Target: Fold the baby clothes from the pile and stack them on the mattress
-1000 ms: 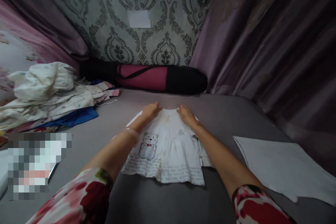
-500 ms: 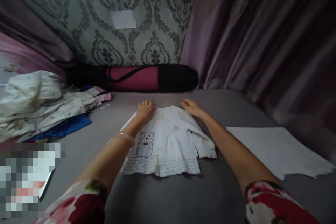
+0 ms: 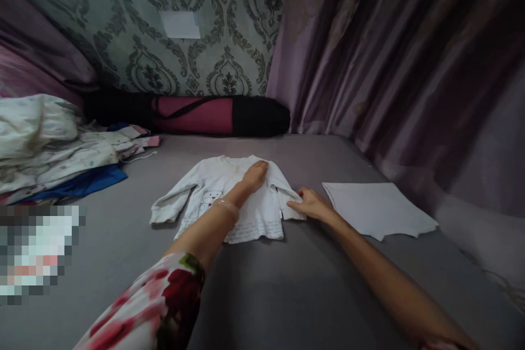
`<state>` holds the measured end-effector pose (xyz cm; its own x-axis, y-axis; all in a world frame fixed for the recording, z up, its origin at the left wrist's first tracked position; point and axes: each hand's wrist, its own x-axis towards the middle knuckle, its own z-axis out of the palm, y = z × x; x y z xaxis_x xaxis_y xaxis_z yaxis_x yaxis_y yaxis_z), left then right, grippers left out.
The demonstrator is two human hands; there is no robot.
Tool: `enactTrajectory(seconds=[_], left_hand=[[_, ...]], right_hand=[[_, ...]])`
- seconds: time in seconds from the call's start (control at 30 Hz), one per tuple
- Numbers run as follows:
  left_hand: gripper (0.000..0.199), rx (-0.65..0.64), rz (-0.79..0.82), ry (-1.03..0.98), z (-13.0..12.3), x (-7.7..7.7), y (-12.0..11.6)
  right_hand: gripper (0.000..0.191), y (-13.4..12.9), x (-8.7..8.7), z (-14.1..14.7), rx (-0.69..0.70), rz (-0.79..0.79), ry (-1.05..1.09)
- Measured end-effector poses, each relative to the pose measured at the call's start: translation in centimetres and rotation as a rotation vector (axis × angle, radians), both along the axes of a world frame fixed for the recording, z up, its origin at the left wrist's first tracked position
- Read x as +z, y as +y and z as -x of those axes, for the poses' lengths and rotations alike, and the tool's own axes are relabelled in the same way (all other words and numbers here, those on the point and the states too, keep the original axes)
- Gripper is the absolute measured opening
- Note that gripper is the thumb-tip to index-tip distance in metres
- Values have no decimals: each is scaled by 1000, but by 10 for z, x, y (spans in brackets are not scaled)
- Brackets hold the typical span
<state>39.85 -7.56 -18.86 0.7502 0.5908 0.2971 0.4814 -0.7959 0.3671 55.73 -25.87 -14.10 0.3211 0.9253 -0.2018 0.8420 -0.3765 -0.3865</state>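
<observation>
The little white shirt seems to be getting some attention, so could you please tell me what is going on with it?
A person has both hands on the white shirt, which lies spread out on a grey surface. The left hand rests near one shoulder, while the right hand is at the sleeve on that same side; whether it grips the fabric is unclear. A clothes pile lies to the left and a white cloth to the right.
</observation>
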Motion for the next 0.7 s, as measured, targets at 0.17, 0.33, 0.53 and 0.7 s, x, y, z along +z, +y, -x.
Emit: enactTrajectory(seconds=[0.17,0.33,0.53,0.7], left_hand=[[42,40,7,-41,-1,-8,-2],[47,66,32,15,-1,-7,-3],[57,93,47,78,-3,0,-11],[72,64,29,203,-1,4,-16]], right_hand=[[37,18,-1,-8,111,26,81],[26,20,32,-25,208,-128,-303],[31,13,29,-48,383,-228,-776],[32,8,5,-55,403,-72,-749]])
